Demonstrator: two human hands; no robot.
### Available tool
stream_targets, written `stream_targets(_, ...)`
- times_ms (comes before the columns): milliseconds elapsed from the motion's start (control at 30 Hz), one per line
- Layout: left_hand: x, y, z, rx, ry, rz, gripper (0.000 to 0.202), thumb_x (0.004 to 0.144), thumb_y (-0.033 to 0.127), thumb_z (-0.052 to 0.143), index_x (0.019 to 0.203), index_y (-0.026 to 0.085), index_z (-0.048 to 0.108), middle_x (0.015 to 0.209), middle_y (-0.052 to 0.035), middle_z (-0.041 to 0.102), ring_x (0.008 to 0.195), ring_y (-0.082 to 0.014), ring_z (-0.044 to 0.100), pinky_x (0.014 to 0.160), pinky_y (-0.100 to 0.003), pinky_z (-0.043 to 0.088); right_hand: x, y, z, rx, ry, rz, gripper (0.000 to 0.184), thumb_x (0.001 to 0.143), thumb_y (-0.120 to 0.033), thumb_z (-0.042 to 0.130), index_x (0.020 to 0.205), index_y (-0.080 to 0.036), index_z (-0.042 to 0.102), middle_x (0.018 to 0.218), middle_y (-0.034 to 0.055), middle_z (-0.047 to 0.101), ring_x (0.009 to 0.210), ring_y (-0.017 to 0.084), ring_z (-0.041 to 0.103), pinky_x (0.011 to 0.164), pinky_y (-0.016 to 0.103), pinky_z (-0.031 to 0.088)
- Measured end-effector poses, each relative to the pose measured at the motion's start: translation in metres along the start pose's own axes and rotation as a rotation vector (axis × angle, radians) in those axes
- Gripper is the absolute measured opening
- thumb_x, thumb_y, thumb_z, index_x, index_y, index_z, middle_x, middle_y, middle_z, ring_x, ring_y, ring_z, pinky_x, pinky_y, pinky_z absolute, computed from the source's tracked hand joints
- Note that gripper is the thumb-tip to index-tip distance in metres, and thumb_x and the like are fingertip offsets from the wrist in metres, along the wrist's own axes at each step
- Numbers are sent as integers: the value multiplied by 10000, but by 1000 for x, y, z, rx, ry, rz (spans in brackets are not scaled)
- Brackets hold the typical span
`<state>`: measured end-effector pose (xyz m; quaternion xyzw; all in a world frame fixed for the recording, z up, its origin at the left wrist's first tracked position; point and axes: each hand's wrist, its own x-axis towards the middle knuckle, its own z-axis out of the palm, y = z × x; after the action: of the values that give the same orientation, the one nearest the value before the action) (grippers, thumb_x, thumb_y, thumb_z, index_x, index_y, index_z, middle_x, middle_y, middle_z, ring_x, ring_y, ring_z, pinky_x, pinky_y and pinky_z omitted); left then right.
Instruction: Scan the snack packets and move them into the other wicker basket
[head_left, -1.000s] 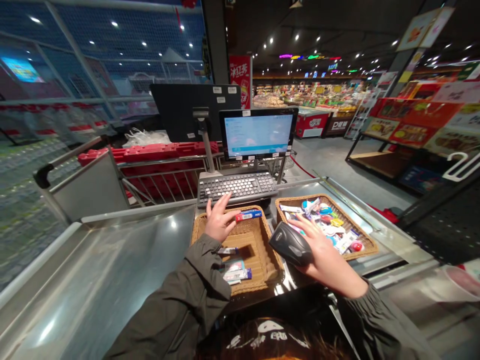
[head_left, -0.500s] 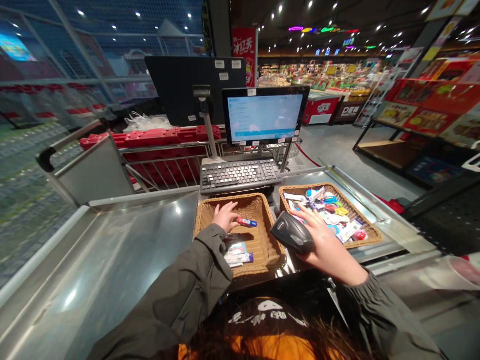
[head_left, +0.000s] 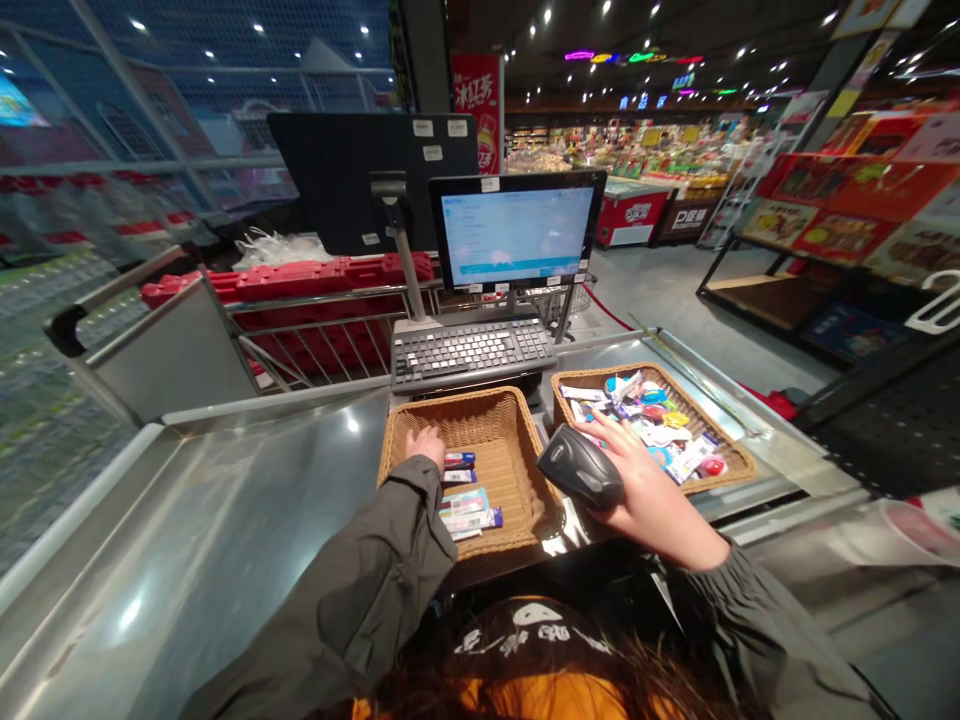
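My left hand (head_left: 426, 447) rests with empty fingers inside the near-left part of a wicker basket (head_left: 457, 402). Just right of it lie several small flat packages (head_left: 465, 495) in blue, red and white wrappers, stacked loosely on the basket floor. My right hand (head_left: 646, 487) grips a black handheld barcode scanner (head_left: 579, 466), its head pointing left. That hand hangs over the near rim of a second wicker basket (head_left: 611, 374), which is heaped with small colourful packets (head_left: 645, 425).
A steel checkout counter (head_left: 225, 520) surrounds both baskets. Behind them stand a black keyboard (head_left: 472, 352) and a lit monitor (head_left: 516, 232). Beyond are a red-and-steel railing (head_left: 315, 330), a shop floor and shelves of goods.
The blue-and-red package is gone from my left fingertips, and a similar one now lies in the stack. My left hand has moved back toward the basket's left side. The scanner hand stays nearly still.
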<state>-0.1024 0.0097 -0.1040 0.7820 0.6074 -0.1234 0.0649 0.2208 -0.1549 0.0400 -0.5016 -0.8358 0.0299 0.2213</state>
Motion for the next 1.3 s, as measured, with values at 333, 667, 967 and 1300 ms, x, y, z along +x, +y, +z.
stream_targets(333,-2,-4,15,119,-161,28,341,843,317,676,1136,146,640,1300,-148,583,1243,-301,510,1044,-543,393,-15,6,-3,28,34,76,570,791,-240,604,1346,-165,496,1440,175,484,1420,375,327,1156,631,243)
stream_targets(667,-13,-18,15,198,-171,22,312,616,294,710,903,175,735,1255,-173,643,1348,-337,414,1122,-496,250,-45,27,-14,19,70,161,534,761,-202,607,1292,-178,557,1419,158,505,1400,382,347,1142,650,251)
stream_targets(967,-16,-11,-21,243,-182,-22,236,676,392,683,831,219,717,1150,-116,696,1187,-366,556,973,-609,394,-84,61,-26,-22,109,288,527,758,-209,617,1281,-205,550,1411,138,513,1412,380,337,1141,654,245)
stream_targets(1300,-17,160,-109,-130,224,637,319,860,424,598,1105,237,677,1405,-96,552,1339,-279,449,1161,-526,252,-101,98,-28,-16,141,354,586,730,-214,599,1311,-211,524,1392,139,533,1417,377,332,1122,649,271)
